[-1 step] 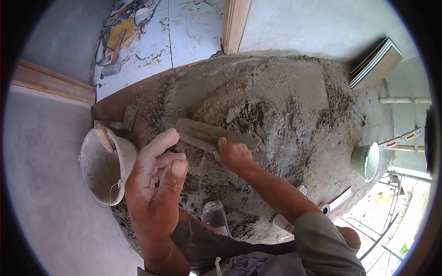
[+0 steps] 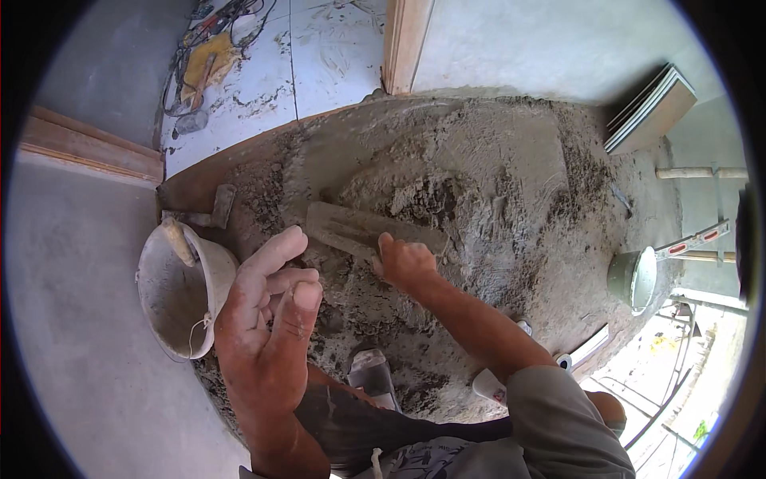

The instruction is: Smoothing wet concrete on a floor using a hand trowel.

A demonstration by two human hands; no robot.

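Observation:
My right hand [image 2: 407, 262] is closed round the handle of a long rectangular trowel [image 2: 339, 222], its blade smeared with grey mortar. The blade lies low over the wet mortar bed [image 2: 503, 199], at the left of a rough heap of mortar [image 2: 423, 195]. Whether it touches the surface all along, I cannot tell. Nearer to me, my left hand [image 2: 267, 327] is raised, with fingers half bent and thumb apart, nothing between them. Pale dust coats its fingers. Left of it stands a whitish bucket [image 2: 171, 295] with a wooden-handled tool [image 2: 179, 242] leaning over its rim.
A mortar-covered tool [image 2: 223, 206] lies behind the bucket. Beyond the doorway, a hammer [image 2: 194, 120] and cables rest on white tiles [image 2: 331, 64]. Stacked tiles [image 2: 654, 116] lean at the far right, above a second bucket [image 2: 633, 279] and a level [image 2: 694, 239]. My shoe [image 2: 373, 375] stands on the mortar.
The trowel has tilted slightly, showing more of its blade's upper face. My left hand has shifted a touch to the left and down.

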